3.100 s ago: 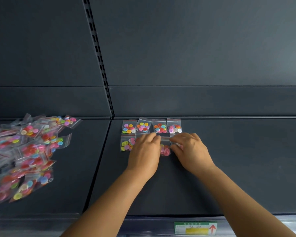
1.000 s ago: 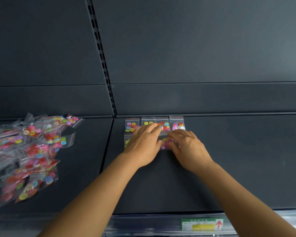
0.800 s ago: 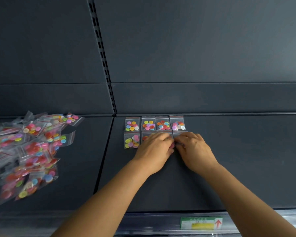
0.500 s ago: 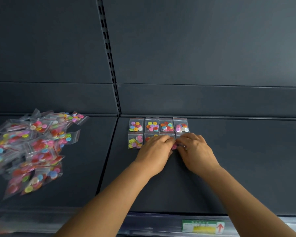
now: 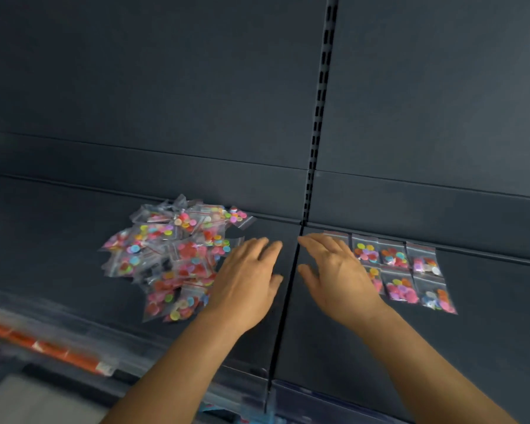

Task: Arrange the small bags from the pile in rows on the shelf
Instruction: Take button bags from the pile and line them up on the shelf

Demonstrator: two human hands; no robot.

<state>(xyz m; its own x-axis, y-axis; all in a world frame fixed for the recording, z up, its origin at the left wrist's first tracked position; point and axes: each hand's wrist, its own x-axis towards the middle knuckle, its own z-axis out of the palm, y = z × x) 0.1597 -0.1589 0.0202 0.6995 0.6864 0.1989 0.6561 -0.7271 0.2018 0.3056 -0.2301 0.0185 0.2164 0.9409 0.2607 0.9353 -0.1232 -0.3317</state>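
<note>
Dark shelf [image 5: 74, 240] is running across the whole view, nothing fancy. Going from the left: the pile of small bags [image 5: 178, 255] is sitting in a loose heap, and the left hand [image 5: 248, 283] is hovering just beside its right edge, fingers straight, holding nothing. So the next bag is lying to the left of that hand, which looks like the nearer one. Right hand [image 5: 337, 276] is hanging open too, partly covering the rows of bags [image 5: 401, 270] lined up two deep against the back.
</note>
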